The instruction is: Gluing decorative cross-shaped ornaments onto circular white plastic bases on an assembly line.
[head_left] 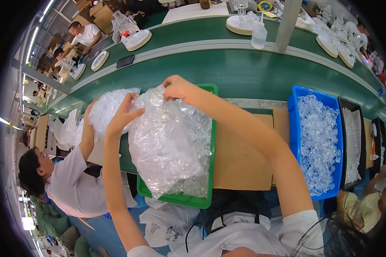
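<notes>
A large crinkled clear plastic bag (161, 147) with clear contents, their kind hidden, lies over the left part of a green bin (210, 171). My left hand (125, 112) is at the bag's upper left corner, thumb and fingers around its edge. At the top edge, my right hand (179, 91) pinches the plastic with bent fingers. More clear pieces show under the bag, along the bin's right side and front. Just left of my left hand is another full clear bag (109, 109), with a co-worker's hand behind it.
To my right stand a brown cardboard sheet (242, 154), a blue bin (294, 128) of small clear pieces and a black bin (345, 103). A co-worker (79, 180) sits close on the left. Beyond the green bench (244, 66) are a phone (125, 61) and a squeeze bottle (259, 34).
</notes>
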Available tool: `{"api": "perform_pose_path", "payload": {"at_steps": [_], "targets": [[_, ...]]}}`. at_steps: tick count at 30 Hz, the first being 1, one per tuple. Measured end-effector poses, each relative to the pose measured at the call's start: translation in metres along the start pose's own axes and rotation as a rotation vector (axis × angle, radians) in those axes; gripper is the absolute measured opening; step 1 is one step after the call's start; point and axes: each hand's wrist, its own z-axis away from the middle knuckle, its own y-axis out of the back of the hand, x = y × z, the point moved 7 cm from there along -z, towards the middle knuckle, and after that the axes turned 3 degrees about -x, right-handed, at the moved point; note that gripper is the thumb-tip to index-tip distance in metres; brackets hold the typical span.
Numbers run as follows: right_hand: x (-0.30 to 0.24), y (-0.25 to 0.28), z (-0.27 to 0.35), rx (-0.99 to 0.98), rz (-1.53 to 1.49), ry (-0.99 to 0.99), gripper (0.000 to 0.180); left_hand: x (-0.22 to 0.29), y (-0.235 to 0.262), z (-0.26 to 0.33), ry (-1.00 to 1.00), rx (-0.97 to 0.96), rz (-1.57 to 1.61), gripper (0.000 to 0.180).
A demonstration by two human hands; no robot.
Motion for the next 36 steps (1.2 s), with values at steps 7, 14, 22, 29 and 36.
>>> {"api": "perform_pose_path", "payload": {"at_steps": [7, 14, 22, 29, 36], "targets": [[0.008, 0.013, 0.003, -0.133, -0.217, -0.059, 0.023, 0.003, -0.020, 0.022, -0.015, 0.116, 0.116, 0.039], [0.029, 0.018, -0.021, -0.063, -0.410, -0.149, 0.014, 0.039, -0.054, -0.001, -0.054, -0.168, -0.481, 0.045], [0.027, 0.022, -0.018, -0.003, -0.331, -0.048, 0.030, 0.039, -0.052, -0.002, -0.131, -0.116, -0.665, 0.047], [0.051, 0.024, -0.019, -0.103, -0.510, -0.070, 0.024, 0.033, -0.048, 0.000, -0.395, 0.048, -0.361, 0.025], [0.052, 0.032, 0.001, -0.301, -0.395, -0.249, 0.030, 0.059, -0.064, -0.004, -0.302, -0.025, -0.311, 0.021]]}}
